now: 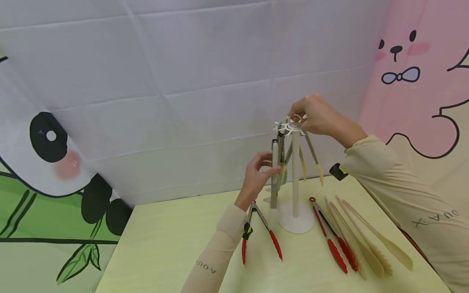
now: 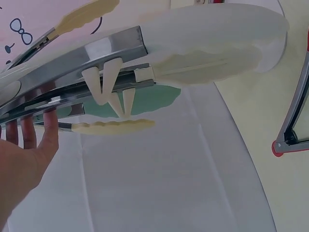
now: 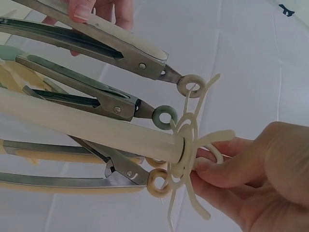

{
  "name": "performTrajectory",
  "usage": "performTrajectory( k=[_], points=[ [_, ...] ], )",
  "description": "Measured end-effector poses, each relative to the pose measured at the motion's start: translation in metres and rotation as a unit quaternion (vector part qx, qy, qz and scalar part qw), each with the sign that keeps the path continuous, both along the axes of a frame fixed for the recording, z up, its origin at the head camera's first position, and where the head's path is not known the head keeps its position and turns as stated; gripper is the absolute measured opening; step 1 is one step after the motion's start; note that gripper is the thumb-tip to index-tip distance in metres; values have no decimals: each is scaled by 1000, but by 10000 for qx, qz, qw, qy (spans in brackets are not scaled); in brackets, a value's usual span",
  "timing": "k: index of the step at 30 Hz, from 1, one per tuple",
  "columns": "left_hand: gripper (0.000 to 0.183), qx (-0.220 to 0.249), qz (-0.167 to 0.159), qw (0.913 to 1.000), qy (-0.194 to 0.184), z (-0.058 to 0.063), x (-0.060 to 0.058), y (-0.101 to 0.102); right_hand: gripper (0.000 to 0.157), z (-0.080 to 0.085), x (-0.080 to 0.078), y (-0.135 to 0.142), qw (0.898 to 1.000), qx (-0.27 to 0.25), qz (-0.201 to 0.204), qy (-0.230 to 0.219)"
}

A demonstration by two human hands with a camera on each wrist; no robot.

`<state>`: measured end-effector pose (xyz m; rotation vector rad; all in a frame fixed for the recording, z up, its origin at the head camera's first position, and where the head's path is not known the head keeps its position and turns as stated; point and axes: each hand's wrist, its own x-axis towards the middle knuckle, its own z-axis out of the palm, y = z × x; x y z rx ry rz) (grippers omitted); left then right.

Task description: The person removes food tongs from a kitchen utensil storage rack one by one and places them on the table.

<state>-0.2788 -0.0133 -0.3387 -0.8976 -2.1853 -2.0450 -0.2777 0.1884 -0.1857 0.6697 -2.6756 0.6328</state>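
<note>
A white stand (image 1: 295, 175) with a round base and curved hooks at its top holds several hanging tongs. My left hand (image 1: 256, 175) grips the hanging white tongs (image 3: 120, 46), thumb on the near side and fingers behind. Their ring sits on a hook in the right wrist view. My right hand (image 1: 318, 116) pinches the loop (image 3: 212, 153) at the stand's top. Green tongs (image 3: 82, 84) hang beside the white ones. Yellow-tipped tongs (image 1: 313, 152) hang on the stand's right side.
Red-tipped tongs (image 1: 275, 243) lie spread left of the base, a black-and-yellow thing (image 1: 247, 230) on one arm. Another red-tipped pair (image 1: 336, 250) lies to the right, beside several long beige utensils (image 1: 392, 248). A dark object (image 1: 338, 171) is at the table's back right edge.
</note>
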Motion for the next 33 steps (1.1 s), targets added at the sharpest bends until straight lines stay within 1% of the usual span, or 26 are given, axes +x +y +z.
performTrajectory(
  k=[9,14,21,25,28,33],
  points=[
    [42,-52,81,10000,16,4,1,-3,35,0,-1,-1,10000,69,-46,24],
    [41,-6,158,9999,-50,6,0,-6,34,0,-2,-2,9999,66,-97,-13],
    [41,105,283,9995,-58,7,1,-12,36,0,-5,-3,9999,57,-61,141],
    [42,260,329,9990,-124,-3,-7,-13,37,0,-6,-3,9998,63,-35,184],
    [43,351,424,9984,-134,-12,-16,-13,35,0,-6,-3,9999,58,-52,143],
    [41,387,602,9974,-3,-15,-18,-15,32,-1,-5,-2,9999,35,-83,75]
  ],
)
